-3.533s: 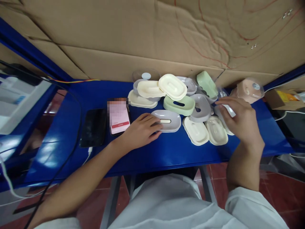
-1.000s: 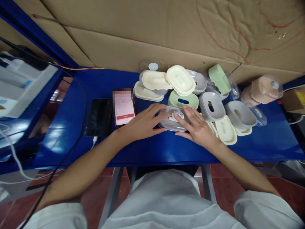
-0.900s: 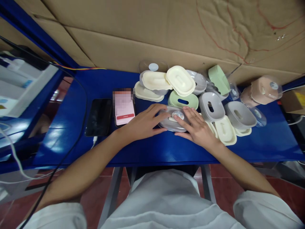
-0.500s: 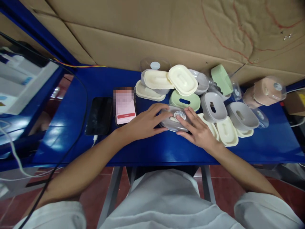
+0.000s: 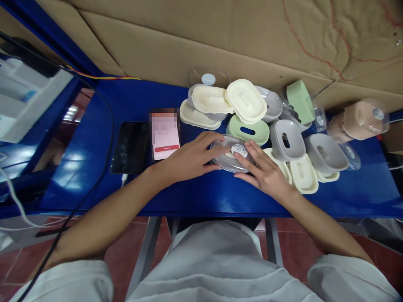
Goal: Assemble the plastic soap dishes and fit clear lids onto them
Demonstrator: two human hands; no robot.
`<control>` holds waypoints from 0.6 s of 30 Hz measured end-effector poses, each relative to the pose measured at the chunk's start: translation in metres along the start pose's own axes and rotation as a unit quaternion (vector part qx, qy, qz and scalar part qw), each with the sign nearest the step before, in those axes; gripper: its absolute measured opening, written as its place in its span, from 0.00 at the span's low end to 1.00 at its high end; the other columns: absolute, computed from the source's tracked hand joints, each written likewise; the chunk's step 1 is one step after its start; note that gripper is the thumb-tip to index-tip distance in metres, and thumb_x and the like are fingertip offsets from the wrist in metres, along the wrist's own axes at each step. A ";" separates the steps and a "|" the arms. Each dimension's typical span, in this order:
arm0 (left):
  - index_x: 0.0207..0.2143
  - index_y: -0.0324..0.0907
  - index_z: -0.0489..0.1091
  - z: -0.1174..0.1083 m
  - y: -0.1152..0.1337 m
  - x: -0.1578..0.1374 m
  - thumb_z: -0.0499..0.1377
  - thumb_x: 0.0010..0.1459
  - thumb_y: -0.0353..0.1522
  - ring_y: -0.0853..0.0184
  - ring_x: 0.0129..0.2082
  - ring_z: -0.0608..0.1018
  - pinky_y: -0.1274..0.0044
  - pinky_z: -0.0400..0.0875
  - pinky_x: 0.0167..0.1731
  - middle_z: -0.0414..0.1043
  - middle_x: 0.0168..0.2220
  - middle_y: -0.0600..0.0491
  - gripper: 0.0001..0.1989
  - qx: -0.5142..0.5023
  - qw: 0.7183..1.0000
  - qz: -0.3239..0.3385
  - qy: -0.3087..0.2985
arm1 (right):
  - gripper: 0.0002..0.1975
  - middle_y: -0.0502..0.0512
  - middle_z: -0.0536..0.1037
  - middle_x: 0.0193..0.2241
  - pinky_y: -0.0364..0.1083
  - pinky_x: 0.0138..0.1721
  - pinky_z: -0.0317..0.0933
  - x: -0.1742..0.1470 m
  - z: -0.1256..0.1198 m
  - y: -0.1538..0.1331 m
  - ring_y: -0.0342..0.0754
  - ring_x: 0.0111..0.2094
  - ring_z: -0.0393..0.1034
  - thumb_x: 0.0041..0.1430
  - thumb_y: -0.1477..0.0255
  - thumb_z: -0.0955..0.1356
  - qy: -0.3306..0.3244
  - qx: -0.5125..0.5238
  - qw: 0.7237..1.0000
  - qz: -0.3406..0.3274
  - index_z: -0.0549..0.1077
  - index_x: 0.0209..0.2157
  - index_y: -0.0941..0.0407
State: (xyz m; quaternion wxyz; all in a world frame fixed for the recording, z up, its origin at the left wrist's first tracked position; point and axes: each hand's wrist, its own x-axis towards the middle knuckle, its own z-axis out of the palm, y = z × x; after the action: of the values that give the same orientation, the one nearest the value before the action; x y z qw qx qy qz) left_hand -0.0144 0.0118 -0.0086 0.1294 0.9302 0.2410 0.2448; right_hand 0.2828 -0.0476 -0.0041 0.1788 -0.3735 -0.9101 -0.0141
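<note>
An oval grey container with a clear lid (image 5: pixel 224 162) and a round printed sticker (image 5: pixel 239 151) lies on the blue table in front of me. My left hand (image 5: pixel 192 157) grips its left side, thumb at the near edge and fingers curved over the top. From the right, my right hand (image 5: pixel 265 171) holds the lid, its fingertips on and beside the sticker and its thumb at the near rim. A light green slotted tray (image 5: pixel 262 133) sits just behind the container. Close to my right hand are cream oval trays (image 5: pixel 304 178) and a grey slotted box (image 5: pixel 292 153).
Stacked cream trays (image 5: pixel 245 100) and a green box (image 5: pixel 300 102) stand at the back. Pinkish-brown boxes (image 5: pixel 355 126) are at the right. Two phones, one dark (image 5: pixel 130 147) and one lit (image 5: pixel 166 140), lie left. A black cable (image 5: pixel 110 147) crosses the left side.
The view has shifted slightly. Both hands stay on the clear-lidded container, with barely any visible movement of the fingers.
</note>
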 end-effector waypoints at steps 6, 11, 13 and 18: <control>0.58 0.45 0.72 -0.003 -0.001 0.000 0.65 0.70 0.34 0.50 0.62 0.72 0.58 0.76 0.60 0.69 0.58 0.41 0.16 0.021 1.000 -0.003 -0.009 | 0.50 0.60 0.60 0.76 0.66 0.74 0.60 0.002 0.001 0.003 0.64 0.76 0.55 0.69 0.67 0.73 -0.006 0.025 0.999 -0.026 0.40 0.80 0.42; 0.65 0.47 0.68 0.007 -0.001 -0.002 0.69 0.66 0.36 0.43 0.72 0.64 0.51 0.67 0.69 0.58 0.72 0.39 0.28 -0.035 0.999 -0.028 -0.004 | 0.45 0.55 0.53 0.78 0.69 0.74 0.58 0.005 0.004 0.009 0.64 0.78 0.49 0.73 0.67 0.71 -0.012 0.098 0.995 -0.032 0.42 0.79 0.39; 0.68 0.49 0.66 0.008 0.000 -0.002 0.71 0.65 0.38 0.45 0.75 0.62 0.53 0.66 0.71 0.53 0.76 0.40 0.32 -0.073 0.996 -0.049 -0.022 | 0.42 0.55 0.53 0.78 0.68 0.74 0.57 0.005 0.004 0.013 0.63 0.78 0.49 0.75 0.66 0.69 -0.008 0.138 0.989 -0.044 0.45 0.80 0.41; 0.65 0.50 0.69 -0.025 -0.006 0.002 0.69 0.66 0.47 0.51 0.73 0.66 0.58 0.63 0.74 0.60 0.73 0.46 0.30 -0.086 0.991 -0.105 -0.001 | 0.31 0.56 0.70 0.71 0.65 0.70 0.64 0.001 -0.003 0.023 0.62 0.71 0.66 0.77 0.66 0.64 0.109 0.148 0.982 0.042 0.57 0.77 0.44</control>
State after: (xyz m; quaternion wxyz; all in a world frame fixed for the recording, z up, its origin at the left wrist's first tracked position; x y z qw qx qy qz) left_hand -0.0284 0.0206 0.0111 0.2346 0.8854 0.3149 0.2487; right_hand 0.2990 -0.0304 -0.0030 0.3310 -0.3769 -0.8606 0.0877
